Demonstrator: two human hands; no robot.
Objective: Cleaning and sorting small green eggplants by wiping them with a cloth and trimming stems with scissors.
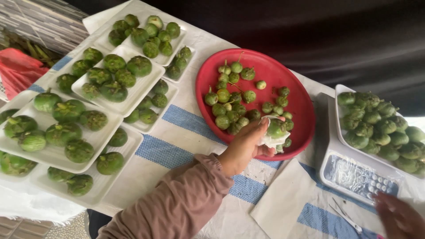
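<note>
Here, table [186, 146] with white trays of green eggplants [110, 79] at 9 to 11 o'clock | red plate [301, 106] of small green fruit at centre | scale [354, 177] at 4 o'clock, right hand [400, 217] on its keypad, fingers' spread unclear | left hand [245, 148] fingers closed round white cloth [272, 140] and small green fruit [276, 128] at plate's 6 o'clock edge

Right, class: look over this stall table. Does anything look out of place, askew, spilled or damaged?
Nothing is spilled or damaged. The small green fruits lie loose inside the red plate, and the left hand holds one in a white cloth. The only oddity: the white trays are stacked overlapping and slightly askew. The right hand rests by the scale.
</note>
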